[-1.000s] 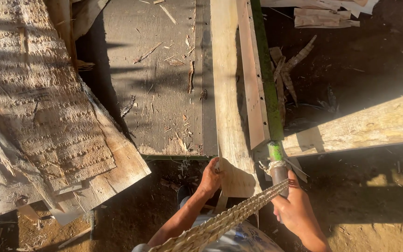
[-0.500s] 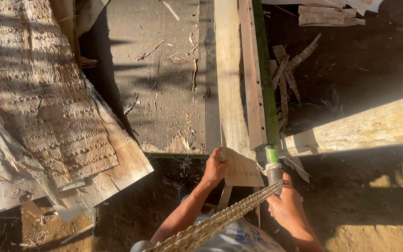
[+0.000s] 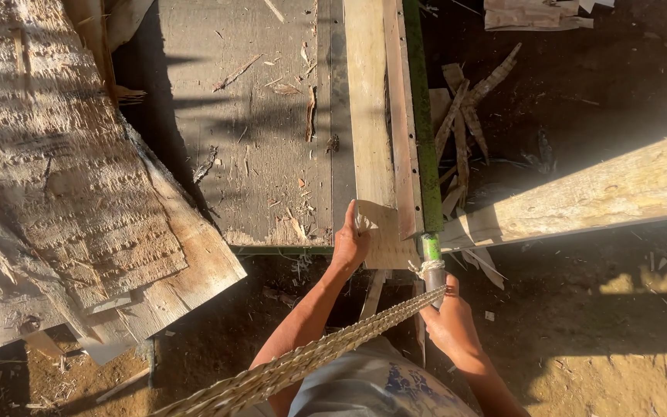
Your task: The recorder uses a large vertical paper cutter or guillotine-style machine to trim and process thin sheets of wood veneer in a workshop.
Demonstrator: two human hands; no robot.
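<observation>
My left hand point(image 3: 350, 241) grips the near end of a long pale wooden plank point(image 3: 370, 116) that lies lengthwise on a grey bench top point(image 3: 264, 154). A thinner reddish strip point(image 3: 401, 131) lies along the plank's right side, against a green rail point(image 3: 418, 116). My right hand point(image 3: 448, 323) is closed around a grey handle point(image 3: 431, 266) at the near end of that green rail, where pale cord is wound. A braided straw strap point(image 3: 326, 351) runs from my body up to the handle.
Rough, peeling plywood sheets point(image 3: 71, 193) lie stacked at the left. A thick pale beam point(image 3: 596, 197) slants across the right. Wood offcuts point(image 3: 465, 108) and splinters litter the dark ground beyond the rail. Sandy dirt point(image 3: 619, 340) lies below.
The view has shifted a little. My left hand has gone from the plank's underside corner to gripping its near end. My right hand stays on the handle.
</observation>
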